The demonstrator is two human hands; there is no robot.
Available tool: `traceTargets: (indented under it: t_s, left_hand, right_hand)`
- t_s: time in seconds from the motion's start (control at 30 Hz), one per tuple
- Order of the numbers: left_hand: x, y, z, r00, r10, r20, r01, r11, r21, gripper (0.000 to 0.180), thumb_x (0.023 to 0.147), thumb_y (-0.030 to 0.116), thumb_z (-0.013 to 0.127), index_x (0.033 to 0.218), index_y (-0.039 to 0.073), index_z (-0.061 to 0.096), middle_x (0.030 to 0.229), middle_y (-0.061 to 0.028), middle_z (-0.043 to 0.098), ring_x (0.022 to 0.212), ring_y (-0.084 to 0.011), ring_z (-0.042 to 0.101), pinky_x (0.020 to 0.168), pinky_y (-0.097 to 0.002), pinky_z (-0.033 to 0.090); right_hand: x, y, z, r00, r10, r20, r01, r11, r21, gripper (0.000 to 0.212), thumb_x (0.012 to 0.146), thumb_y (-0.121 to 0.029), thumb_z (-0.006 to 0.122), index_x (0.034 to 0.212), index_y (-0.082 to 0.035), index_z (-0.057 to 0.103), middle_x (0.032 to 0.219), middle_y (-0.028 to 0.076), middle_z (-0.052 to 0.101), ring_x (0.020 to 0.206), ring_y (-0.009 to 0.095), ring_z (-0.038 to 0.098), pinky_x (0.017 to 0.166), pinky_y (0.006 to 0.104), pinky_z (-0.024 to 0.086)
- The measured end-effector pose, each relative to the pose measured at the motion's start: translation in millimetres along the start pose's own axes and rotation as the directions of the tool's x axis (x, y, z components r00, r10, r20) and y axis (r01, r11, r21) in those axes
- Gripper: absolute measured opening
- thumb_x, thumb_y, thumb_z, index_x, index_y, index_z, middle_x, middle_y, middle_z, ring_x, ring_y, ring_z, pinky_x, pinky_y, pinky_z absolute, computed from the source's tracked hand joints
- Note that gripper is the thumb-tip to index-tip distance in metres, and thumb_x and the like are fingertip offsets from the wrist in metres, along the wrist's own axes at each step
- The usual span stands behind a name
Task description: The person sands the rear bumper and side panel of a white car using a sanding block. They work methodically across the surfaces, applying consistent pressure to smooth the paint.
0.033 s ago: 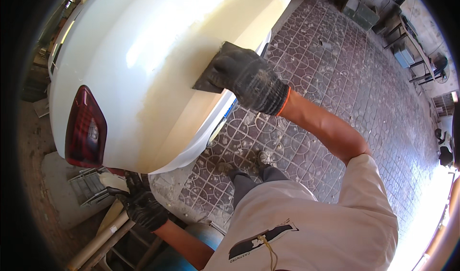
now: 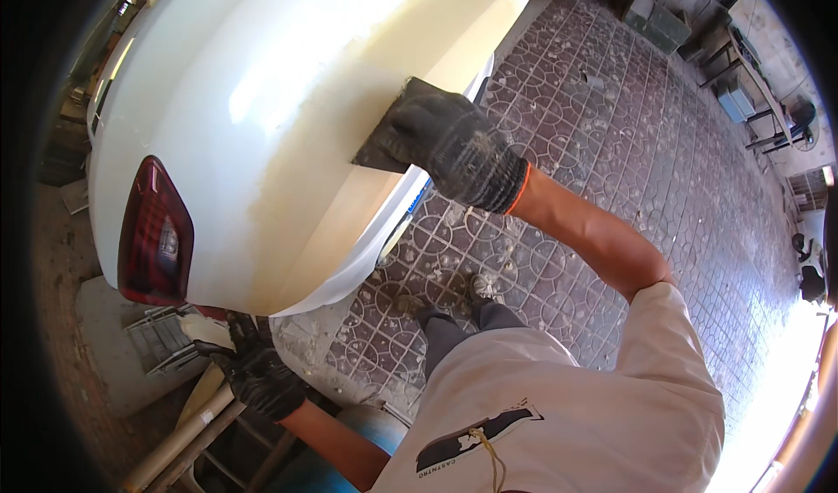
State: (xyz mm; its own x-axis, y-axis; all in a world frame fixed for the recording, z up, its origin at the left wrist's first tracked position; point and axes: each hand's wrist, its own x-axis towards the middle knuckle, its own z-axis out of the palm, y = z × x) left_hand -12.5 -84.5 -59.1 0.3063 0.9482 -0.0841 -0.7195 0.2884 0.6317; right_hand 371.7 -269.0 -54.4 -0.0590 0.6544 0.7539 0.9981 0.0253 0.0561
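Note:
The rear of a white car fills the upper left, with a broad yellowish-tan patch along its panel. On that patch my right hand, in a dark knit glove with an orange cuff edge, is closed on a dark flat sheet that looks like sandpaper. The sheet lies against the panel, partly hidden under my fingers. Below the red tail light, my left hand, also in a dark glove, is at the car's lower corner. A cream-coloured piece shows between its thumb and fingers; its kind is unclear.
Patterned paving tiles extend to the right. Beside my left forearm are a blue drum and a tan tube. A metal rack stands under the tail light. A table is at the far right wall.

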Motion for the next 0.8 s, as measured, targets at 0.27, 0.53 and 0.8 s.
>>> traceTargets:
  t_s: [0.27,0.53,0.8]
  left_hand:
    - [-22.7,-15.8,68.5,0.931,0.161,-0.328,-0.108,0.979,0.172,0.047,0.112,0.026,0.032,0.158,0.032,0.039,0.165,-0.028,0.028,0.152,-0.0447,0.028,0.126,-0.0651,0.011]
    - [-14.7,-5.7,38.4,0.991,-0.042,0.127,0.038,0.999,0.037,0.046,0.11,0.021,0.038,0.155,0.029,0.041,0.166,-0.0264,0.025,0.152,-0.0456,0.026,0.125,-0.0645,0.016]
    - [-1.5,6.7,1.7,1.0,-0.01,0.001,0.01,1.0,-0.023,0.041,0.109,0.03,0.044,0.149,0.026,0.055,0.164,-0.0249,0.031,0.151,-0.046,0.028,0.124,-0.0676,0.02]
  right_hand:
    - [-48.0,-14.9,28.4,0.992,0.086,-0.09,-0.091,0.994,-0.055,0.042,0.086,-0.021,0.072,0.128,-0.017,0.07,0.126,0.009,0.06,0.121,0.03,0.06,0.11,0.0485,0.05]
    - [-79.4,-24.8,39.3,0.987,0.132,-0.092,-0.139,0.987,-0.075,0.044,0.087,-0.024,0.074,0.131,-0.022,0.068,0.129,0.008,0.06,0.124,0.03,0.058,0.112,0.0496,0.049]
    - [-55.0,11.7,31.5,0.974,0.138,-0.181,-0.157,0.983,-0.096,0.04,0.094,-0.021,0.064,0.134,-0.018,0.066,0.127,0.01,0.063,0.121,0.03,0.062,0.106,0.0479,0.054]
